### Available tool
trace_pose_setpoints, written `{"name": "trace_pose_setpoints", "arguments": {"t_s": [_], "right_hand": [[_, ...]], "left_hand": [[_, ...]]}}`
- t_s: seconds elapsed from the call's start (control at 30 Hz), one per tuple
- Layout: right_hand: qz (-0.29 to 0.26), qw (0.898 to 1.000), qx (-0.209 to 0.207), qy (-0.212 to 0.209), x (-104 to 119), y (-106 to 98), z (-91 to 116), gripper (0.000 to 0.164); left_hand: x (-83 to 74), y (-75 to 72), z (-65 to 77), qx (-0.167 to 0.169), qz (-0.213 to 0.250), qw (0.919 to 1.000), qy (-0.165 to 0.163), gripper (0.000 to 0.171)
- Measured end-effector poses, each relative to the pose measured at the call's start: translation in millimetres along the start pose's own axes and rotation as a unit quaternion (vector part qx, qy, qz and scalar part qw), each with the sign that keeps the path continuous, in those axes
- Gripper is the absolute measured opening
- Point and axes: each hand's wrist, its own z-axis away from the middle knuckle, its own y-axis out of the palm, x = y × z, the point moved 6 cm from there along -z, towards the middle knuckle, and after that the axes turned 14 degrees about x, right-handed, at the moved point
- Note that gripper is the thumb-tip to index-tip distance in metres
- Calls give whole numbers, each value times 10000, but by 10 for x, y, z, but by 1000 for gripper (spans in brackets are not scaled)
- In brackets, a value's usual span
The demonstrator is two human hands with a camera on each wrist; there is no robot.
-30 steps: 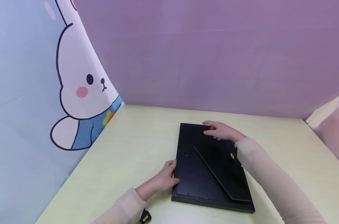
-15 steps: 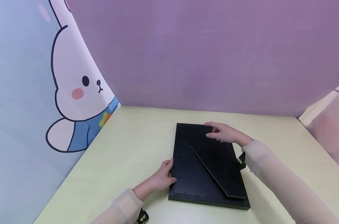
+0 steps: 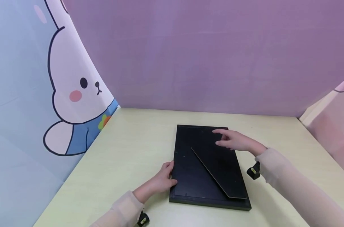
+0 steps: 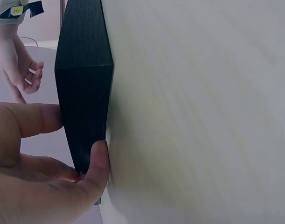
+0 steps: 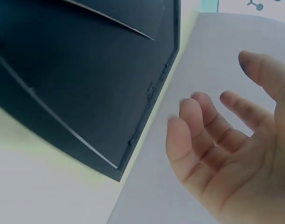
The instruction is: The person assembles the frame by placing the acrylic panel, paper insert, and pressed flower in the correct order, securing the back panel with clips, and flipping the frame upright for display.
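A black picture frame (image 3: 186, 176) lies back side up on the table. Its easel stand (image 3: 221, 173) sits slanted across the back, its light edge showing. My left hand (image 3: 161, 179) grips the frame's left side near the front corner. Close up in the left wrist view, fingers of the left hand (image 4: 44, 182) lie along the frame's side (image 4: 84, 98) and on its face. Over the far right corner of the frame hovers my right hand (image 3: 234, 140), holding nothing. The right wrist view shows the right hand (image 5: 231, 154) with loosely bent fingers, apart from the frame (image 5: 86, 93).
The pale yellow table (image 3: 126, 142) extends around the frame on all sides. Behind it rises a purple wall (image 3: 189, 56). A blue panel with a cartoon rabbit (image 3: 69, 78) stands at the left, a pink panel (image 3: 334, 126) at the right.
My right hand has drawn back to the right and slightly nearer, uncovering more of the frame's far edge. The left hand keeps its grip; the whole scene shifts slightly left with the head.
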Motion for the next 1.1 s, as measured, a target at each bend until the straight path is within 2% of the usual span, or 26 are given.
{"name": "trace_pose_setpoints", "arguments": {"t_s": [0.4,0.9,1.1], "right_hand": [[147,9999,-57,-70,-67,112,201,54],[-533,9982,274,-54,-280,423,421,56],[-701,9973,197,108,-349,513,490,58]], "left_hand": [[-15,4,12,0,12,10000,17,73],[-17,5,13,-9,21,10000,25,73],[-38,2,29,-32,25,10000,51,73]]}}
